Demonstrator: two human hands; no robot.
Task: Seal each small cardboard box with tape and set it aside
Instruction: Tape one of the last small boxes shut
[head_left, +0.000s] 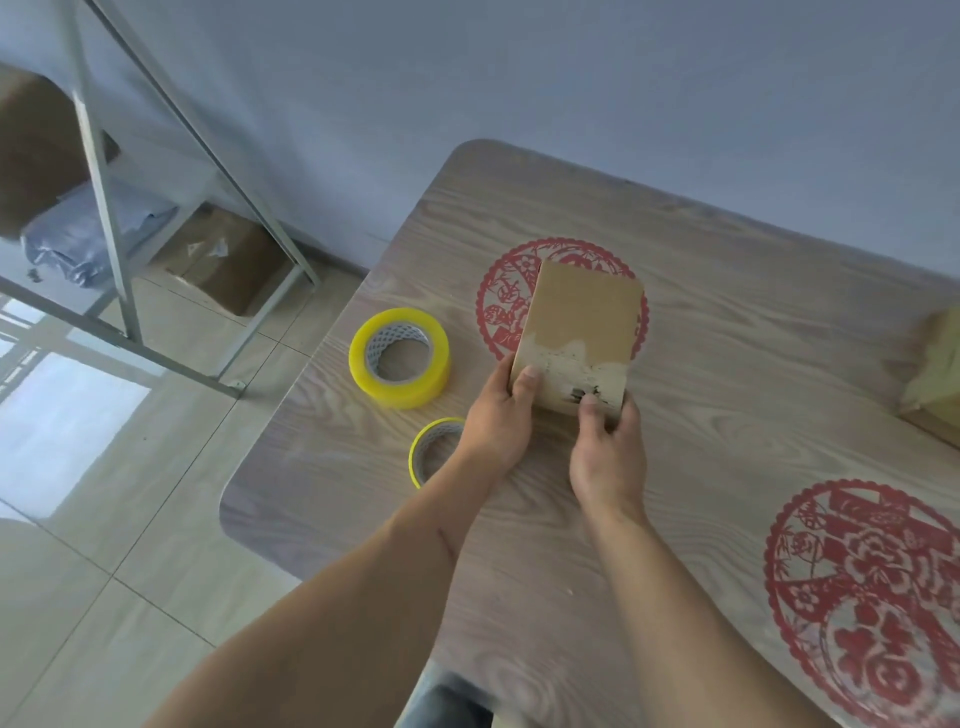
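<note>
A small brown cardboard box (584, 325) with a torn white label patch near its lower edge sits over a red paper-cut decal on the wooden table (727, 374). My left hand (501, 415) grips its near left corner, thumb on top. Gripping the near right corner is my right hand (605, 447), thumb pressed on the label patch. A thick yellow tape roll (399, 357) lies flat to the left of the box. A thinner yellow tape roll (434, 449) lies nearer, partly hidden behind my left wrist.
Another taped cardboard box (935, 374) sits at the table's right edge, cut off by the frame. A second red decal (872, 603) marks the near right tabletop. A metal rack (114, 223) with boxes and a grey bag stands on the tiled floor to the left.
</note>
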